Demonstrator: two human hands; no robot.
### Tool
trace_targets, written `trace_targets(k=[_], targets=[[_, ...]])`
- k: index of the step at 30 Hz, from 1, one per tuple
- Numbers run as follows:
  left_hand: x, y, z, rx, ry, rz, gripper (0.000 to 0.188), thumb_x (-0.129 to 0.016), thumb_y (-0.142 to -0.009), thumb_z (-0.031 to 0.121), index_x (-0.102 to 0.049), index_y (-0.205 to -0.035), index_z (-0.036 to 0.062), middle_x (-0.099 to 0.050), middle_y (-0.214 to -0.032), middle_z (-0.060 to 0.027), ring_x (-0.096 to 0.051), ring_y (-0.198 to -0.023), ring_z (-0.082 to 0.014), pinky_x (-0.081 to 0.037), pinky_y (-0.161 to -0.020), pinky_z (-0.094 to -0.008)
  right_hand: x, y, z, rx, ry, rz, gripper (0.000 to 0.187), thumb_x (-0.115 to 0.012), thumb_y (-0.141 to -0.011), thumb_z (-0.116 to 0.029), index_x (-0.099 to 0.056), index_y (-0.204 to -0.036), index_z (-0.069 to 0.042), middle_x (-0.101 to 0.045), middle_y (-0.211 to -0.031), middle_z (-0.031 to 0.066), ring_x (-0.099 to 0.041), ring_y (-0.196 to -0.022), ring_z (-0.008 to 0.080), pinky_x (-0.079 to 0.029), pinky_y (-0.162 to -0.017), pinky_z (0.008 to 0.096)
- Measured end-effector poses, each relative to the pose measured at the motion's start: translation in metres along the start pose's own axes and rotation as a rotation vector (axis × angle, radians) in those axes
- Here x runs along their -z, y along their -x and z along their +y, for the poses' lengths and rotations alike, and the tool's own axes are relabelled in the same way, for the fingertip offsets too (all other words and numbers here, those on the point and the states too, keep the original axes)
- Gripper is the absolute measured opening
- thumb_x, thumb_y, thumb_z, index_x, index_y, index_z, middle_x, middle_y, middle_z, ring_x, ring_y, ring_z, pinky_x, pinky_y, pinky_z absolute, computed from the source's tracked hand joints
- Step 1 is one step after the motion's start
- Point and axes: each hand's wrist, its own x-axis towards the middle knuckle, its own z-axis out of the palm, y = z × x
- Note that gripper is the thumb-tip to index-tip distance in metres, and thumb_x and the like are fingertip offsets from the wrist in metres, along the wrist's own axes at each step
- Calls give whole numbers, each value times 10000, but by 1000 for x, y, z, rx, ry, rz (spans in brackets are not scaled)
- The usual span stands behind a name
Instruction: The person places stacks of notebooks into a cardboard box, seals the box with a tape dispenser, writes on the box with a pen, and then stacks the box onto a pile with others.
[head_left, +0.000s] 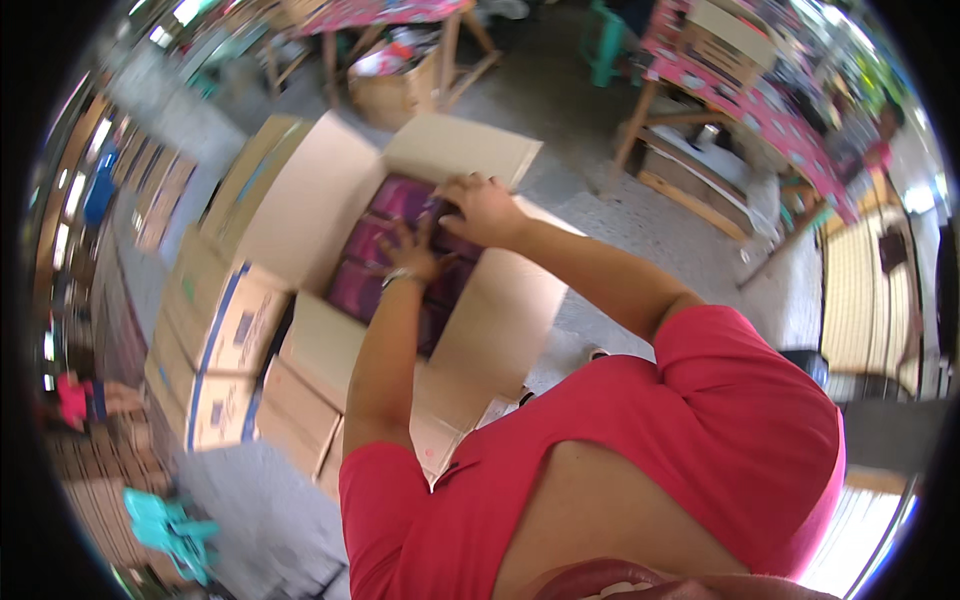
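Observation:
An open cardboard carton stands in front of me, its flaps folded outward. Inside, shiny purple packs lie side by side in rows. My left hand, with a bracelet at the wrist, rests on top of them with its fingers spread. Beside it, near the far right inner edge of the carton, my right hand bends its fingers round a purple pack. The undersides of the right fingers are hidden, and the packs are slightly blurred.
Closed cartons with blue edging stand against the left side. Lower brown boxes sit nearer me. A pink-covered table carries an open box at the far right. Teal plastic stools stand at the lower left. Other people are in the background.

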Motion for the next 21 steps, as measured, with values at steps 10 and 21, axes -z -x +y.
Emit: trace_targets(k=[10,21], targets=[[-8,-18,12,20,-185,210,948,-562,-700,729,-161,-1455,320,-148,-1524,-117,-138,-1376,-417,-232,-918,-771,222,341,224,-593,188,430,365,-622,-842,-285,-600,-1157,-101,-543,-1231,125,-457,-1182,312,-370,-970,441],[39,34,212,-162,1242,813,500,-536,-882,346,-482,-1270,34,-535,-1231,-142,-524,-1115,-295,-401,-954,-411,319,755,369,-1315,-138,1081,247,-619,-869,-224,-663,-1023,-37,-687,-916,96,-632,-847,162,-478,-778,285]])
